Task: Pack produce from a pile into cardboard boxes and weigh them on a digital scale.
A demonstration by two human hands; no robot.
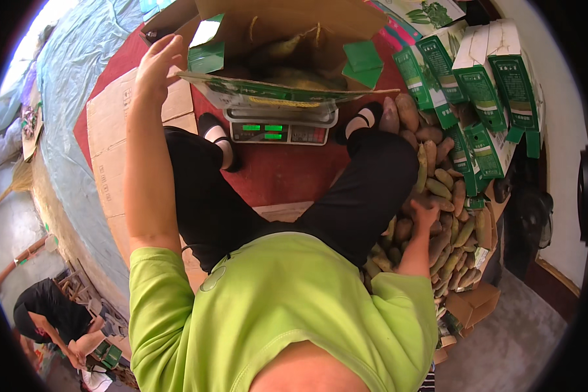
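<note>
My left hand (158,64) is raised beside the left corner of an open cardboard box (294,91), fingers apart and holding nothing. Inside the box, in shadow, lie several long brownish-green tubers (300,77). The box rests on a digital scale (279,132) whose green display is lit, between my feet. On my right, my right hand (424,215) reaches down onto a large heap of elongated brown and greenish tubers (452,243). Its fingers look spread over the heap; whether one tuber is touched firmly cannot be made out.
Green-and-white cartons (487,85) stand stacked at the far right, bordering the heap. Flattened cardboard (114,153) and a blue plastic sheet (65,98) cover the floor at left. Another person (55,320) sits at the lower left. A wall (562,78) runs along the right.
</note>
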